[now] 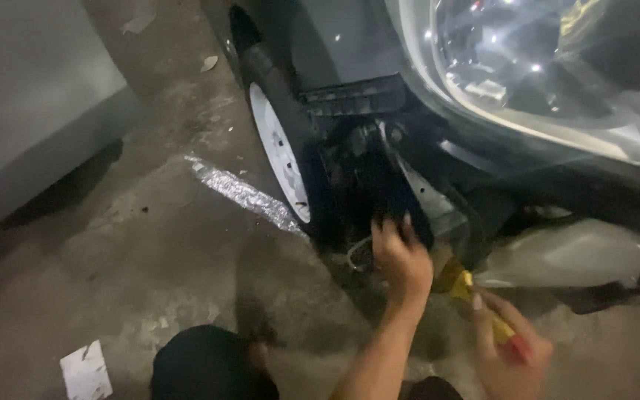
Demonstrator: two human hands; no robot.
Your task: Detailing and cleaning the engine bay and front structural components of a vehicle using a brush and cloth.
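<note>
While your left hand (403,259) gripped the lower edge of a dark panel (398,196) behind the front wheel, fingers curled over it, your right hand (509,348) sat at the lower right of the frame, closed around a yellow-and-red tool handle (483,307). That handle pointed up and left, its tip just beside your left wrist and close under the panel; the working end was too blurred to make out. You had the panel at centre frame, hanging in the dark gap under the car's bumper. Left of it stood the white wheel (281,152) with its black tyre. A crumpled silver strip (242,194) lay on the concrete floor (112,259) beside the wheel. At the upper right shone the headlight (542,55). A white scrap of paper (87,370) lay at the lower left.
</note>
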